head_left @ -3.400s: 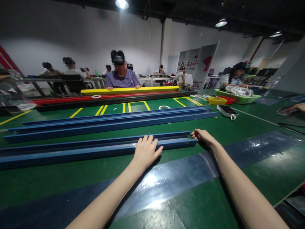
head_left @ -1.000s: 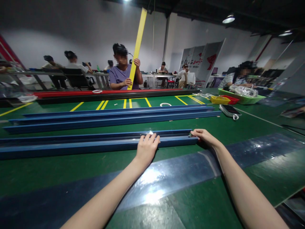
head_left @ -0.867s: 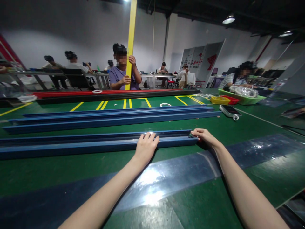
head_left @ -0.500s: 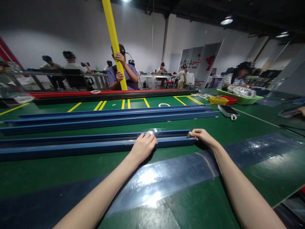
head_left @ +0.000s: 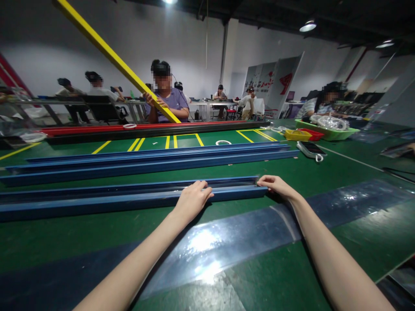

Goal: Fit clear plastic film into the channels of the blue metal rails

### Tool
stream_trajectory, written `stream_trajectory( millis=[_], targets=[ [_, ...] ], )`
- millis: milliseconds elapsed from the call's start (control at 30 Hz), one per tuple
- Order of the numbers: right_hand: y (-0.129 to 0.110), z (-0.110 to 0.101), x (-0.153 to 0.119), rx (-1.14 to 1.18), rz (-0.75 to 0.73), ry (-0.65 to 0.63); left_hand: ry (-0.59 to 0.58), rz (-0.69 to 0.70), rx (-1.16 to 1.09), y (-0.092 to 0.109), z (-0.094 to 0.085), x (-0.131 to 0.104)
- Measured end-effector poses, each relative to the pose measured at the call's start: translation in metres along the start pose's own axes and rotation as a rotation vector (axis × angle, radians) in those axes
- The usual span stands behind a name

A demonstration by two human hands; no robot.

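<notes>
A long blue channel (head_left: 97,206) lies across the green table in front of me, its open side up. Inside its groove runs a shiny, see-through plastic strip (head_left: 162,190). My left hand (head_left: 193,199) rests on the channel's near wall, fingers curled over it into the groove; the fingertips are partly hidden. At the channel's right end my right hand (head_left: 275,185) pinches thumb and forefinger together on what looks like the strip's end. Nearer to me, a wide clear plastic sheet (head_left: 240,235) lies flat under my forearms.
Beyond lie more blue channels (head_left: 155,163), a white phone (head_left: 311,150), a white ring (head_left: 223,143) and red and black bars (head_left: 194,128). Bins, one a green basket (head_left: 337,133), stand at the right. Across the table a person (head_left: 173,101) holds a long yellow bar (head_left: 106,54).
The co-worker's yellow bar has tipped from nearly upright to a slant toward the left. My hands have barely moved; the strip's glare in the groove under my left hand has faded.
</notes>
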State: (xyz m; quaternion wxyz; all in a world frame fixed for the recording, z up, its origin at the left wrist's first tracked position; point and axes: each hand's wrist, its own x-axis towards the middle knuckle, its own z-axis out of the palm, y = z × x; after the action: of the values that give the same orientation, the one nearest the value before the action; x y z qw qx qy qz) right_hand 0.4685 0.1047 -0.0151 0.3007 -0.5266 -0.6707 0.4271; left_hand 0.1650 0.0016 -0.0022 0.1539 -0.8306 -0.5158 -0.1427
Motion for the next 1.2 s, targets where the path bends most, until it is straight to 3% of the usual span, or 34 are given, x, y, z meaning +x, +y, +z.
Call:
stream_trajectory(
  millis=[533, 767, 1200],
  targets=[
    [0.011, 0.002, 0.006, -0.06, -0.038, -0.021, -0.127, -0.006, -0.118, -0.007, -0.002, 0.002],
    [0.011, 0.002, 0.007, -0.043, -0.029, 0.038, -0.133, -0.008, -0.136, -0.009, -0.003, 0.002],
    [0.011, 0.002, 0.008, -0.058, -0.028, 0.027, -0.143, 0.003, -0.142, -0.011, -0.002, 0.003]
  ],
)
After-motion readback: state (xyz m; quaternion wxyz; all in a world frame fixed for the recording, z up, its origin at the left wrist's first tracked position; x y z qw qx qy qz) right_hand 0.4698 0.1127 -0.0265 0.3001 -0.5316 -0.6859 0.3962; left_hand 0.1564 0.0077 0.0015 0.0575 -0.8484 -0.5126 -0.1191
